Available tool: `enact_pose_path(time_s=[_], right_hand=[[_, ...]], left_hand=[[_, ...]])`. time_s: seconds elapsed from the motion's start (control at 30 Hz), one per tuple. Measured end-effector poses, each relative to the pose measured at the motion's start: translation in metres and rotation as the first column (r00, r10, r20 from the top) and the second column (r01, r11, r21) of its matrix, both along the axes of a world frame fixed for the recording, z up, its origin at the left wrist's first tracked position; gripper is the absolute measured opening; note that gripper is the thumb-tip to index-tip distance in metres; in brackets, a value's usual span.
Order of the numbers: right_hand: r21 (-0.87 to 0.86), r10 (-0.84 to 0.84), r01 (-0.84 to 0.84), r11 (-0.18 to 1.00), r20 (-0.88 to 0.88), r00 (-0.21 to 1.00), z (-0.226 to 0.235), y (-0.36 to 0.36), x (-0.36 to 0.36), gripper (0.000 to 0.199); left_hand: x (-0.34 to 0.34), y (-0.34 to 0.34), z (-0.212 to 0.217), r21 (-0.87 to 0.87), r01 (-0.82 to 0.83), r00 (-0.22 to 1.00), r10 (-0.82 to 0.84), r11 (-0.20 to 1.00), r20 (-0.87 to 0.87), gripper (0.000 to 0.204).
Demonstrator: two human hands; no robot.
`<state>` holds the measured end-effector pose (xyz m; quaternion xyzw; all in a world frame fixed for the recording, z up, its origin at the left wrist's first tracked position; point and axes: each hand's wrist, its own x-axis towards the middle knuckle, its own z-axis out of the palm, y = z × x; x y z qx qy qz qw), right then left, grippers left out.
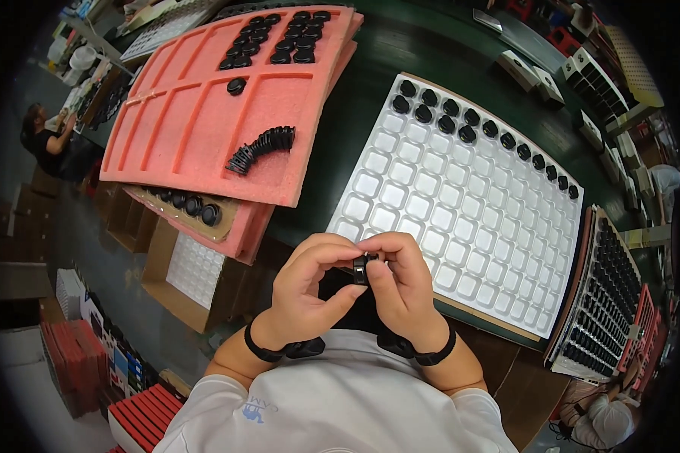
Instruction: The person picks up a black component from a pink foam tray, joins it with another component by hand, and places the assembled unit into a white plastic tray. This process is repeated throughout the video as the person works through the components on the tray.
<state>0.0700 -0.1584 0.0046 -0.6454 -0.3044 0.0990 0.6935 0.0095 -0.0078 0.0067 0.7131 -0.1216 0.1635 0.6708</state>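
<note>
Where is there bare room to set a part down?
Free: the green table between the pink foam tray and white tray; the white tray's middle cells; the foam's left pockets.
Crowded: the white tray's far edge, lined with black pieces; the foam's far-right pockets and fanned row; the near side, where left hand and right hand hold a black part.

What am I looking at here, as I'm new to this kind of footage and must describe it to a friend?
There is no machine: these are a person's bare left hand and right hand. The one picture comes from a wide camera on their head, looking down; its lens bends straight edges. On the green table lie a white tray, with black pieces along its far edge, and, to the left, pink foam carrying more. Both hands' fingertips hold a small black part.
</note>
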Motion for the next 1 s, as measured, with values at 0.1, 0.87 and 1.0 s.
enact_pose_path(time_s=[0.1,0.87,1.0], right_hand=[[0.331,0.223,-0.084,0.94,-0.409,0.885,0.0,-0.001,0.003,0.021],[0.213,0.141,-0.089,0.973,-0.244,0.959,-0.008,0.008,-0.002,0.018],[0.31,0.186,-0.079,0.947,-0.334,0.924,-0.001,0.006,0.002,0.019]], left_hand=[[-0.001,0.002,-0.001,-0.123,0.017,0.999,-0.021,0.992,-0.03,0.037],[0.0,0.007,-0.001,-0.12,0.023,1.0,-0.022,0.992,0.002,0.037],[0.0,0.008,-0.003,-0.151,0.045,0.999,-0.046,0.987,-0.004,0.037]])
